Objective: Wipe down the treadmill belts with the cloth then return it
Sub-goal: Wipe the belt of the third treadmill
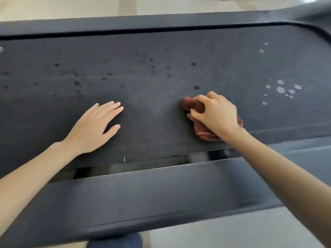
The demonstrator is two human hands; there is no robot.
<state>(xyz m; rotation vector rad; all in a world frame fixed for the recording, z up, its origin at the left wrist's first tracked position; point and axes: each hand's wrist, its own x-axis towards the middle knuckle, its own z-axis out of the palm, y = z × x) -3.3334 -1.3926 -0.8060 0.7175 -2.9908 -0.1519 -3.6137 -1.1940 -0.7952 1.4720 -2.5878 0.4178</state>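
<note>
The treadmill belt (pixel 161 72) runs dark and wide across the view, both ends cut off by the picture's edges. The right hand (pixel 217 114) grips a bunched reddish-brown cloth (pixel 200 130) and holds it down on the belt near its close edge — fingers curled over the wad, thumb tucked against it. Much of the cloth is hidden under the palm; only a lump by the fingertips and folds below the wrist show. The left hand (pixel 95 127) lies flat on the belt well apart from the cloth, fingers straight and close together, thumb spread out to the side.

Dark damp-looking spots (pixel 150 67) dot the middle of the belt, and pale whitish marks (pixel 281 88) cluster toward the right, beyond the cloth. What either kind of mark is cannot be told.

Just below the belt's close edge a narrow gap (pixel 143 166) opens — its inside is blurred and too dim to read. A dark side rail (pixel 152 194) lies nearest, and a bit of blue trouser (pixel 116 241) peeks out under it at the bottom edge. Pale floor (pixel 71 6) shows past the far rail.
</note>
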